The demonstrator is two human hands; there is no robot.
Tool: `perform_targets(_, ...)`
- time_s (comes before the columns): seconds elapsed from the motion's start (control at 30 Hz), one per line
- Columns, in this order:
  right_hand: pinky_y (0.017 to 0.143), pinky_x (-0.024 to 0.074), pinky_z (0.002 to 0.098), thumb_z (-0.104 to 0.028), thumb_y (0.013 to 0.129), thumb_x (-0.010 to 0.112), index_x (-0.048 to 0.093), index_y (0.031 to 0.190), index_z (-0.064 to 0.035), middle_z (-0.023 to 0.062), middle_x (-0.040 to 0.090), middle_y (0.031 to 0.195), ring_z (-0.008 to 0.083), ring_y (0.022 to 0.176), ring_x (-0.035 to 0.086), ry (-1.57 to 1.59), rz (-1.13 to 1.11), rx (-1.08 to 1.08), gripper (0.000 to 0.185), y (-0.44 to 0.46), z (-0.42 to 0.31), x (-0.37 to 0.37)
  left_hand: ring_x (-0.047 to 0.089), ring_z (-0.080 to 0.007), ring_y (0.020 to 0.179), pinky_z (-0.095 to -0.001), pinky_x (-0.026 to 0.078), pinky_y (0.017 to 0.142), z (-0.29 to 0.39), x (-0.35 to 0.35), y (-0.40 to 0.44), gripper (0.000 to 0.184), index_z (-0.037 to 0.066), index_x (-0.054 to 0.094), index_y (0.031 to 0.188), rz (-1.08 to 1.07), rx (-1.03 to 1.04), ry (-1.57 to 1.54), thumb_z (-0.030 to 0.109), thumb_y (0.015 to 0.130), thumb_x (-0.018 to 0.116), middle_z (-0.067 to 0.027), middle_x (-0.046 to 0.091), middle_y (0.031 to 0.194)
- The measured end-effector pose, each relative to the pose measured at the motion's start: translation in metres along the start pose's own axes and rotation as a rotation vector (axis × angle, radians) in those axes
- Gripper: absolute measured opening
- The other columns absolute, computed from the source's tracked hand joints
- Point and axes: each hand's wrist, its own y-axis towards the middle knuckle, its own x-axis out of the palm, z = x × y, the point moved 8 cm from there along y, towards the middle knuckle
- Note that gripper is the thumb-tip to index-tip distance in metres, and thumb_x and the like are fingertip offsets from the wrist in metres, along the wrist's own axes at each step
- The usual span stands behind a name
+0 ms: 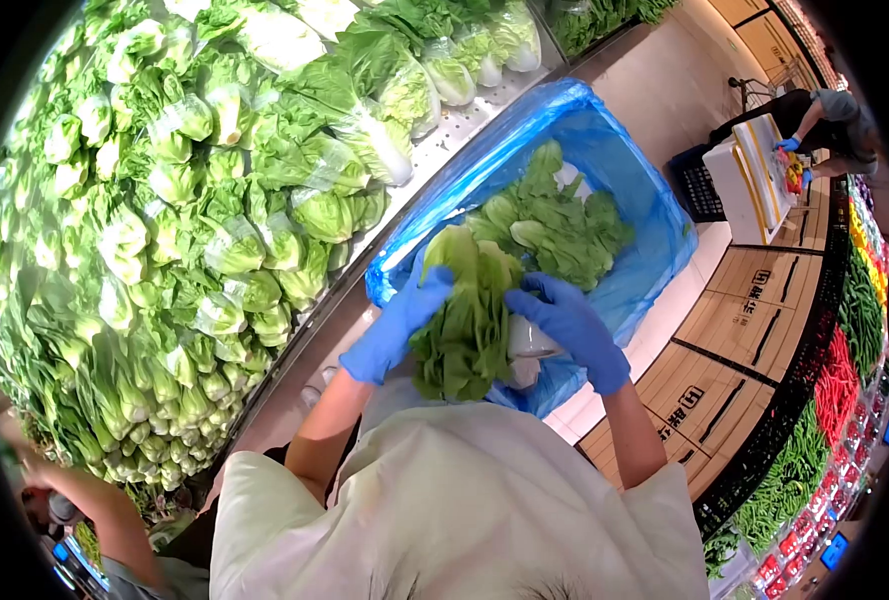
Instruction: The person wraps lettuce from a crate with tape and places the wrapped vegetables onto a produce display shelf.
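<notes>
Beside the vegetable display (215,235), the left hand (403,325) is cupped around a leafy head (465,325), apparently for support; its other side is seemingly steadied by the right hand (573,328) (whether the white object (532,341) there is gripped cannot be told). Loose leaves (555,235) are contained beyond by a blue-lined bin (662,225).

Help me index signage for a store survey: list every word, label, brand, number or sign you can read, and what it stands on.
No text can be quoted with certainty.
Wood-look panels, right side: black characters, turned sideways, too blurred to read.
Blue rectangle, lower right: any text is too small.
Left hand, right hand, leafy bunch, blue liner: none that I can see.
</notes>
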Motion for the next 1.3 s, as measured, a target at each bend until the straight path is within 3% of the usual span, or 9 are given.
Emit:
perform_targets(0.03, 0.062, 0.0425, 0.0241, -0.031, 0.08, 0.065, 0.059, 0.099, 0.0, 0.0031, 0.058, 0.077, 0.0076, 0.071, 0.051, -0.001, 0.002, 0.006, 0.037, 0.004, 0.01, -0.001, 0.041, -0.016, 0.116, -0.028, 0.034, 0.097, 0.023, 0.009, -0.009, 0.061, 0.005, 0.023, 0.138, -0.143, 0.208, -0.057, 0.025, 0.087, 0.052, -0.0073, 0.041, 0.129)
perform_targets(0.1, 0.066, 0.0417, 0.0224, -0.028, 0.084, 0.061, 0.059, 0.097, 0.0011, 0.0008, 0.057, 0.083, 0.0059, 0.076, 0.05, 0.139, -0.087, 0.136, 0.032, 0.009, 0.033, 0.006, 0.031, -0.0145, 0.124, -0.0268, 0.023, 0.104, 0.056, 0.026, -0.038, 0.058, 0.004, 0.021, 0.138, -0.369, 0.225, -0.272, 0.032, 0.093, 0.041, -0.0086, 0.034, 0.135)
perform_targets(0.23, 0.067, 0.0428, 0.0228, -0.025, 0.084, 0.06, 0.061, 0.095, -0.0008, 0.0008, 0.058, 0.083, 0.0062, 0.076, 0.051, 0.238, -0.096, 0.199, 0.027, 0.008, 0.046, 0.007, 0.036, -0.0141, 0.121, -0.0264, 0.028, 0.101, 0.034, 0.018, -0.021, 0.054, 0.003, 0.026, 0.136, -0.443, 0.267, -0.212, 0.025, 0.091, 0.047, -0.0068, 0.038, 0.131)
perform_targets(0.33, 0.069, 0.0437, 0.0228, -0.023, 0.083, 0.061, 0.06, 0.097, -0.0006, 0.0016, 0.059, 0.086, 0.0066, 0.078, 0.053, 0.247, -0.142, 0.211, 0.027, 0.012, 0.058, 0.013, 0.041, -0.0131, 0.115, -0.0268, 0.031, 0.099, 0.022, 0.014, -0.01, 0.051, 0.003, 0.03, 0.133, -0.249, 0.233, -0.223, 0.018, 0.089, 0.051, -0.0056, 0.041, 0.126)
perform_targets(0.6, 0.069, 0.0456, 0.0211, -0.016, 0.079, 0.064, 0.057, 0.106, 0.0022, 0.0041, 0.06, 0.092, 0.0086, 0.078, 0.056, 0.421, -0.035, 0.126, 0.034, 0.009, 0.054, 0.004, 0.049, -0.0111, 0.103, -0.0265, 0.039, 0.092, 0.028, 0.01, -0.015, 0.038, 0.002, 0.045, 0.122, -0.395, 0.205, -0.424, 0.008, 0.086, 0.054, -0.0039, 0.052, 0.113)
perform_targets(1.03, 0.07, 0.0463, 0.0224, -0.015, 0.082, 0.06, 0.058, 0.107, 0.0018, 0.0041, 0.061, 0.093, 0.0087, 0.08, 0.057, 0.521, -0.102, 0.148, 0.03, 0.008, 0.055, 0.013, 0.047, -0.0121, 0.107, -0.0273, 0.042, 0.09, -0.009, 0.035, -0.011, 0.058, 0.013, 0.023, 0.139, -0.337, 0.098, -0.763, 0.015, 0.089, 0.052, -0.0037, 0.046, 0.123)
perform_targets(1.1, 0.073, 0.046, 0.0227, -0.016, 0.082, 0.06, 0.057, 0.108, 0.0018, 0.0042, 0.061, 0.095, 0.0091, 0.082, 0.057, 0.532, -0.143, 0.197, 0.031, 0.005, 0.059, 0.016, 0.044, -0.014, 0.113, -0.0302, 0.039, 0.094, 0.024, 0.031, -0.035, 0.058, 0.009, 0.022, 0.139, -0.327, 0.432, -0.016, 0.015, 0.089, 0.051, -0.0051, 0.043, 0.128)
perform_targets(1.13, 0.073, 0.046, 0.0227, -0.016, 0.082, 0.06, 0.057, 0.108, 0.0018, 0.0042, 0.061, 0.095, 0.0091, 0.082, 0.057, 0.534, -0.143, 0.199, 0.031, 0.003, 0.059, 0.016, 0.044, -0.014, 0.113, -0.0302, 0.039, 0.094, 0.019, 0.028, -0.037, 0.058, 0.009, 0.022, 0.139, -0.328, 0.43, -0.016, 0.015, 0.089, 0.051, -0.0051, 0.043, 0.128)
perform_targets(1.3, 0.075, 0.0452, 0.023, -0.017, 0.081, 0.063, 0.055, 0.111, 0.0015, 0.0045, 0.06, 0.096, 0.0097, 0.084, 0.056, 0.522, -0.133, 0.106, 0.036, -0.007, 0.03, 0.023, 0.05, -0.0158, 0.108, -0.0311, 0.044, 0.091, -0.013, 0.033, -0.028, 0.054, 0.006, 0.035, 0.133, -0.398, 0.269, -0.452, 0.016, 0.085, 0.058, -0.0079, 0.048, 0.124)
